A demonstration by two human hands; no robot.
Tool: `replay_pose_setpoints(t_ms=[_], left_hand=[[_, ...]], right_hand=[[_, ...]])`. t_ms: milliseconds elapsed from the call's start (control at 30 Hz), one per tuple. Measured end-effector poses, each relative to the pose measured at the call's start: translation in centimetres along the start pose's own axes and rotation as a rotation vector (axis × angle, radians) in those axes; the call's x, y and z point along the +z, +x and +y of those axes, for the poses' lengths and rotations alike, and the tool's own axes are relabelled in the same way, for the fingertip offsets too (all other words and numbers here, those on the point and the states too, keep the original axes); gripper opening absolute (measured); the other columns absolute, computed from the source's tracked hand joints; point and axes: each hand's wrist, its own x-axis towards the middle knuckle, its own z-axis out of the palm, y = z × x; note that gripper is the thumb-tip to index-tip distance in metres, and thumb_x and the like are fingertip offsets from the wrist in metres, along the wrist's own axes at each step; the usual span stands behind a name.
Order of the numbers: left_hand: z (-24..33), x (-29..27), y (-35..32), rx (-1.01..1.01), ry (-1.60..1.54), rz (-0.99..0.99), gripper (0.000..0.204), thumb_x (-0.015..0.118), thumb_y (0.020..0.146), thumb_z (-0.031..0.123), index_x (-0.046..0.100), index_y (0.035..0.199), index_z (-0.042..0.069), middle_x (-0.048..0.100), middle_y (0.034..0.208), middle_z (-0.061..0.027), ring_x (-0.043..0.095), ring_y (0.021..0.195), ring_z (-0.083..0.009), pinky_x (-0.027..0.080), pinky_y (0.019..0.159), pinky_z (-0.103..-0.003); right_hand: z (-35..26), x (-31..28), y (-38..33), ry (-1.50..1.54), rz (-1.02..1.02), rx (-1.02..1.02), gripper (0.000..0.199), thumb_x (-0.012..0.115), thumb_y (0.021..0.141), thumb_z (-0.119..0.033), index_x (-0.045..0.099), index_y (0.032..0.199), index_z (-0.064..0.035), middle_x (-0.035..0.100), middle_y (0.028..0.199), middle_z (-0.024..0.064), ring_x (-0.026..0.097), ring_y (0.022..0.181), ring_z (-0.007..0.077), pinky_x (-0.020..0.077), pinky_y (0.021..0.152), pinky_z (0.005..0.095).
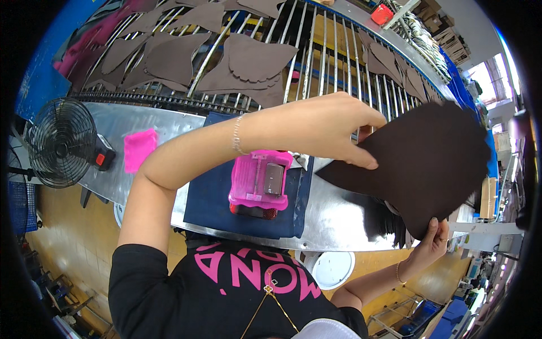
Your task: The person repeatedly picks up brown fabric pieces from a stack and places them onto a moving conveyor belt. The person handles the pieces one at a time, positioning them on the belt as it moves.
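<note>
A large dark brown, flat cut piece of leather-like material (420, 161) is raised at the right, over the metal table's end. It has a pointed left corner and a scalloped far edge. My left hand (344, 130) reaches across to its left side, closed on the edge with the thumb over the near face. Down at the lower corner, my right hand (436, 240) pinches the piece. Beneath my left forearm sits a bright pink plastic tray (240, 183) with a small grey block (274, 179) in it. The tray rests on a dark blue cloth (209, 200).
Beyond the table (333, 223), a rack of metal bars (333, 56) carries several brown cut pieces (248, 62). A black fan (62, 144) stands at the left, beside a pink sheet (140, 150). A white round lid or bucket (333, 270) is below the near edge.
</note>
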Motion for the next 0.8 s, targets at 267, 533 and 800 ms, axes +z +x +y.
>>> replay_pose_setpoints(t_ms=[267, 533, 800], left_hand=[[-5.7, -1.7, 2.1, -0.303, -0.360, 0.280, 0.025, 0.062, 0.089, 0.022, 0.057, 0.086, -0.002, 0.061, 0.066, -0.0074, 0.061, 0.047, -0.0136, 0.047, 0.042, -0.023], [-20.7, -4.3, -6.0, -0.514, -0.812, 0.725, 0.033, 0.048, 0.094, 0.006, 0.038, 0.125, 0.001, 0.057, 0.109, -0.0148, 0.068, 0.072, -0.0226, 0.059, 0.059, -0.028], [-29.1, -3.1, -9.3, -0.682, -0.876, 0.831, 0.029, 0.051, 0.094, 0.007, 0.042, 0.121, 0.004, 0.057, 0.107, -0.0118, 0.067, 0.078, -0.0268, 0.059, 0.064, -0.031]], right_hand=[[2.3, 1.7, 3.8, -0.050, -0.119, 0.043, 0.029, 0.060, 0.092, -0.019, 0.060, 0.112, 0.0027, 0.067, 0.094, 0.0092, 0.061, 0.086, 0.0158, 0.0466, 0.080, 0.0265], [21.3, -6.6, 0.7, -1.019, -0.312, 0.479, 0.061, 0.055, 0.087, -0.052, 0.060, 0.115, 0.0017, 0.060, 0.113, 0.0224, 0.056, 0.103, 0.0388, 0.0430, 0.092, 0.0434], [15.5, -3.2, 0.9, -1.185, -0.187, 0.571, 0.058, 0.061, 0.083, -0.051, 0.061, 0.113, -0.0011, 0.061, 0.110, 0.0194, 0.055, 0.106, 0.0361, 0.0442, 0.090, 0.0448]])
